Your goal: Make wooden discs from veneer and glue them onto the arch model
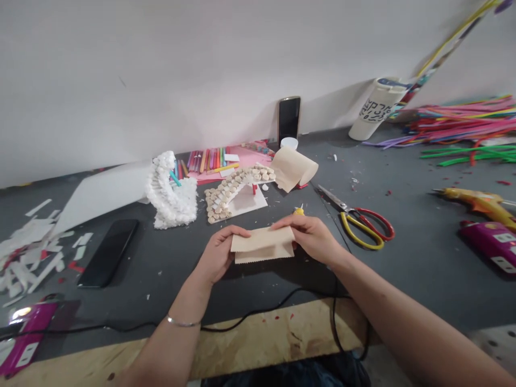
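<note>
A folded beige sheet [264,244] with a scalloped lower edge is held flat just above the dark grey table [411,258]. My left hand [220,252] pinches its left end with thumb on top. At the sheet's right end, my right hand [312,234] grips it with curled fingers. A small yellow tip [299,210] pokes up behind my right hand; I cannot tell what it belongs to.
Red-and-yellow scissors [360,217] lie right of my hands, a yellow glue gun [479,201] farther right. Behind are a beige roll [293,167], an arched model of pale discs [236,191], a white fluffy arch [169,193]. A black phone [108,251] lies left. A black cable [258,314] crosses the near edge.
</note>
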{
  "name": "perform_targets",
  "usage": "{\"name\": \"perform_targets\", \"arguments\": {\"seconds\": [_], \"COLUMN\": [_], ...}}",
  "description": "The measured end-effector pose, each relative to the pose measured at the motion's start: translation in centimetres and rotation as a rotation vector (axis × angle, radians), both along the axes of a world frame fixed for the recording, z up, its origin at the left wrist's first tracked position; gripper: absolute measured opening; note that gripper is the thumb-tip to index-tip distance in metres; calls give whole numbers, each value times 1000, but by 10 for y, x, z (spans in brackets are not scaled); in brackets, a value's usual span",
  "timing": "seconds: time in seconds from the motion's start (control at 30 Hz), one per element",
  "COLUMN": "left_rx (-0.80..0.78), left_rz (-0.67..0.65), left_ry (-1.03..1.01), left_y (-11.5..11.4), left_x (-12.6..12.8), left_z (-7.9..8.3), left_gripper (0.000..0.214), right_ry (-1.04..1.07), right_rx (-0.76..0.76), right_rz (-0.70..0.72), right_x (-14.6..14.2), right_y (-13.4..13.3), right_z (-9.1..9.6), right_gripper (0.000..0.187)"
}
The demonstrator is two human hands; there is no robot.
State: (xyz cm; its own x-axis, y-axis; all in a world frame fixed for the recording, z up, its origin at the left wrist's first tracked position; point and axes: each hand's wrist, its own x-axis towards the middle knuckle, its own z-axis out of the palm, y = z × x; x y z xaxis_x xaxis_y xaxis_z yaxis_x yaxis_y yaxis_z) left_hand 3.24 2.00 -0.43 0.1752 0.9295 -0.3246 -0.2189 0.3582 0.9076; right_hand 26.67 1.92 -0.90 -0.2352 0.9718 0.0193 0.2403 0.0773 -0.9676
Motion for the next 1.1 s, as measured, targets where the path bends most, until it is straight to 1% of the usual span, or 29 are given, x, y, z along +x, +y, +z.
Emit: {"name": "perform_targets", "arguments": {"seconds": [0.1,0.27,0.4,0.53,0.63,0.7,0.77,0.83,0.9,0.97,1.0,1.03,1.1], "left_rx": [-5,90,133,141,173,229,296,359,409,435,434,426,399], "left_rz": [18,16,12,27,24,24,34,48,83,133,146,145,102], "left_ry": [16,50,53,67,86,106,172,283,348,316,278,244,216], "left_y": [-1,-4,-4,-4,-4,-4,-4,-3,-2,-1,0,0,-2], "left_x": [3,7,8,9,7,5,4,4,5,7,7,8,10], "left_z": [3,2,0,0,-3,-8,-13,-16,-17,-15,-14,-12,-7], "left_gripper": [12,10,9,7,13,25,31,29,25,25,29,35,50], "right_ry": [-62,-72,-3,61,104,94,44,28,78,118,116,98,40], "right_rx": [25,28,-45,-127,-143,-124,-103,-97,-85,-47,-15,24,115], "right_rz": [-21,-36,-35,-30,-36,-32,-27,-32,-54,-80,-93,-101,-102], "right_x": [1,2,1,2,3,2,-1,-4,-7,-7,-5,-4,0], "right_y": [-2,-4,-5,-5,-6,-7,-8,-7,-6,-5,-4,-5,-6], "right_z": [6,8,6,6,9,12,14,14,13,12,11,11,12], "right_gripper": [27,27,26,25,29,30,26,22,22,28,32,35,35]}}
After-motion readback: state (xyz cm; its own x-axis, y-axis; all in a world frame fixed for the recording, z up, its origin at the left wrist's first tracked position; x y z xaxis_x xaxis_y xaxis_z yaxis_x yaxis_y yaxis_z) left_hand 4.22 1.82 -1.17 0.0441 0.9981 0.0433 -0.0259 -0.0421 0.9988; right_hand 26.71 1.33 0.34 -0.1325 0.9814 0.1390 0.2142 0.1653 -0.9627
